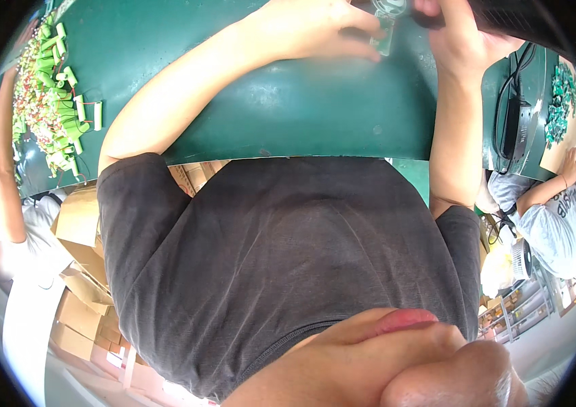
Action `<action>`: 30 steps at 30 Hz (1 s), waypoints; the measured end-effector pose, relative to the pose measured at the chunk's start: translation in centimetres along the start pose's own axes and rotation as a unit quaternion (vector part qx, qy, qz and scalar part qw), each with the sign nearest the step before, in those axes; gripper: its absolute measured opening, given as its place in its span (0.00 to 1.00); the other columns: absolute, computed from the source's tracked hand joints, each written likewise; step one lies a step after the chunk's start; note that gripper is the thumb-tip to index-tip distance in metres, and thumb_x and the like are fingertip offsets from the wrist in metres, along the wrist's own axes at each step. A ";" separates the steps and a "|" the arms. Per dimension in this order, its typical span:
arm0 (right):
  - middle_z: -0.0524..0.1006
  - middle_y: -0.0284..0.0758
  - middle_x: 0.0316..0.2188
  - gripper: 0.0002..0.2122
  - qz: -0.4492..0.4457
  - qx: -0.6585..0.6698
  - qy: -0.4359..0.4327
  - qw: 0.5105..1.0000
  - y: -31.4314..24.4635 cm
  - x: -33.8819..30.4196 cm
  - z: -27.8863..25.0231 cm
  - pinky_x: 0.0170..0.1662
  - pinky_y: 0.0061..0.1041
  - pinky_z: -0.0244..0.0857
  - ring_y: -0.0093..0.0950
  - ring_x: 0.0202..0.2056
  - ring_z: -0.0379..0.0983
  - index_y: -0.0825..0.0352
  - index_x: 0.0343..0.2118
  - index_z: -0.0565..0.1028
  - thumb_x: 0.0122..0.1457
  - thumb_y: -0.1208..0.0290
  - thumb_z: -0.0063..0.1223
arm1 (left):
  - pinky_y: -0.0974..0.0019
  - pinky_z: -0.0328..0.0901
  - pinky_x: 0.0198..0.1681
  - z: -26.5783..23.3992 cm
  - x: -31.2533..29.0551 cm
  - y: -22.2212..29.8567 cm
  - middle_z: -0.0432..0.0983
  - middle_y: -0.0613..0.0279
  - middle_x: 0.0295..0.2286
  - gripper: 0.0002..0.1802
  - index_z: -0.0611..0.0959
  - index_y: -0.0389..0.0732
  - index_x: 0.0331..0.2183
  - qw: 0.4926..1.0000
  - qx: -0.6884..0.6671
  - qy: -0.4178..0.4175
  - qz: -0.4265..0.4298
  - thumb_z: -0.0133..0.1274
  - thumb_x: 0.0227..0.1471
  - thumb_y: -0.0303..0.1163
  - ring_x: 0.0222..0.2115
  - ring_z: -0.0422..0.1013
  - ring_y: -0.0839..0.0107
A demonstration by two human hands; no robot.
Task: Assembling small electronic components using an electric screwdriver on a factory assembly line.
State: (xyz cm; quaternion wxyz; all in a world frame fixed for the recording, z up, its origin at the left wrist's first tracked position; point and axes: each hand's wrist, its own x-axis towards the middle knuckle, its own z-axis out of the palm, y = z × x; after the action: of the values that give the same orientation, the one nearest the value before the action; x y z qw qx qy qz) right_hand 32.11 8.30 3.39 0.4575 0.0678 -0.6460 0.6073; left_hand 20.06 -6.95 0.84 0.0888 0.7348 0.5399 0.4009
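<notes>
Both of my hands are at the far top edge of the green table (288, 115), beyond my dark grey shirt (281, 264). My left hand (315, 30) pinches a small clear, greenish part (385, 34) with its fingertips just above the table top. My right hand (452, 37) is close on the part's right side, its thumb near the part's upper end. The frame's top edge cuts off the right hand's fingers, so its grip is hidden. A dark object (505, 17) lies just behind the right hand.
A heap of green cylindrical cells with wires (50, 102) covers the table's left end, where a co-worker's arm (3, 149) reaches. Cardboard boxes (77, 224) are stacked below. At right are a black device with cables (518, 115), small green boards (562, 102) and another seated person (552, 217).
</notes>
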 end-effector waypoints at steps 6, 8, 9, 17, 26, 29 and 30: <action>0.69 0.42 0.39 0.39 0.028 0.010 0.012 0.999 0.1 -0.9 0.7 0.24 0.20 0.66 0.21 0.19 0.67 0.65 0.69 0.49 0.52 0.93 0.45 | 0.53 0.69 0.55 0.2 -0.1 -0.3 0.69 0.38 0.56 0.15 0.86 0.37 0.31 1.000 -0.009 0.007 0.005 0.70 0.42 0.36 0.52 0.72 0.45; 0.68 0.41 0.38 0.39 0.028 0.007 0.011 1.000 0.1 -1.2 0.9 0.24 0.19 0.66 0.21 0.20 0.67 0.64 0.68 0.49 0.52 0.92 0.45 | 0.53 0.69 0.55 0.2 -0.2 -0.3 0.69 0.39 0.56 0.15 0.86 0.38 0.32 1.000 0.000 0.005 0.008 0.70 0.43 0.37 0.52 0.72 0.45; 0.68 0.41 0.38 0.39 0.027 0.009 0.011 1.000 0.0 -1.2 0.9 0.24 0.19 0.66 0.21 0.20 0.67 0.64 0.68 0.49 0.52 0.92 0.45 | 0.53 0.69 0.55 0.1 -0.2 -0.3 0.69 0.39 0.56 0.15 0.86 0.38 0.32 1.000 0.002 0.005 0.007 0.70 0.43 0.37 0.52 0.72 0.45; 0.68 0.40 0.38 0.39 -0.012 -0.014 -0.029 0.999 2.2 -2.6 -0.4 0.25 0.17 0.66 0.20 0.23 0.68 0.61 0.67 0.49 0.54 0.90 0.52 | 0.53 0.69 0.54 0.1 0.0 0.0 0.68 0.41 0.55 0.17 0.86 0.39 0.32 1.000 0.008 0.002 -0.007 0.71 0.41 0.39 0.52 0.71 0.46; 0.70 0.38 0.36 0.38 0.011 -0.003 0.118 0.993 0.1 -1.3 1.0 0.24 0.18 0.66 0.21 0.22 0.69 0.66 0.67 0.50 0.54 0.91 0.52 | 0.54 0.70 0.53 -4.7 2.9 -2.3 0.75 0.43 0.45 0.16 0.83 0.36 0.31 0.983 0.131 0.097 -0.084 0.67 0.40 0.34 0.48 0.73 0.45; 0.71 0.35 0.37 0.25 0.028 -0.017 0.092 0.995 1.1 -2.2 1.8 0.27 0.16 0.64 0.19 0.25 0.69 0.68 0.55 0.61 0.56 0.90 0.54 | 0.54 0.68 0.52 -9.3 3.3 -8.9 0.71 0.42 0.46 0.24 0.77 0.36 0.44 0.948 0.225 0.134 -0.184 0.62 0.45 0.36 0.47 0.71 0.46; 0.72 0.35 0.38 0.18 0.050 -0.021 0.044 0.998 1.3 -2.1 1.6 0.28 0.16 0.63 0.18 0.27 0.70 0.69 0.47 0.66 0.55 0.90 0.55 | 0.52 0.66 0.54 -11.1 3.1 -12.5 0.70 0.42 0.48 0.25 0.76 0.37 0.46 0.938 0.255 0.129 -0.196 0.61 0.47 0.38 0.49 0.69 0.45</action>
State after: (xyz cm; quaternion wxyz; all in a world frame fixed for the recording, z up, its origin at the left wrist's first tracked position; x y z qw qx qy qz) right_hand 31.68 6.27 1.27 0.4558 -0.0004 -0.6403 0.6183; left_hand 3.75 -2.64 2.71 -0.0954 0.5545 0.7640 0.3158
